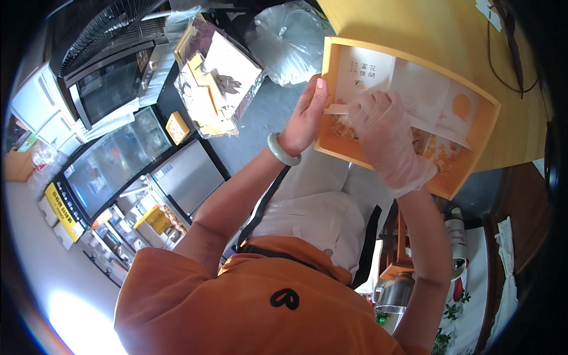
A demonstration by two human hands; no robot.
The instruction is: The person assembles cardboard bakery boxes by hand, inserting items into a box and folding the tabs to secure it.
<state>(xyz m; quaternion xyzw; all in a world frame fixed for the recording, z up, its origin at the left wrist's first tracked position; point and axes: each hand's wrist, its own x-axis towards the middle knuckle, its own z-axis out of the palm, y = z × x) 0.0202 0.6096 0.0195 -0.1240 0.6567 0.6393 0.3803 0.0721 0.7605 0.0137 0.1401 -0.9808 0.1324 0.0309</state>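
My left hand (303,118), with a pale bangle at its wrist, grips the left side of a shallow yellow-orange box (408,54); its thumb lies along the wall and the other fingers are mostly hidden. A white printed paper sheet (429,89) with orange pictures covers the far part inside the box. In a thin clear glove, my right hand (387,139) reaches over the near wall into the box. Its fingers are curled on the sheet's near edge, which stands up as a pale strip. Orange-and-white patterned lining or contents (441,155) show nearer me, partly hidden by the hand.
The box overlaps the edge of a light wooden table (515,127). Left of it are a filled clear plastic bag (287,44) and a stack of wrapped flat packages (222,77). A glass-fronted display case (118,160) stands further left; a metal pitcher (395,293) is at lower right.
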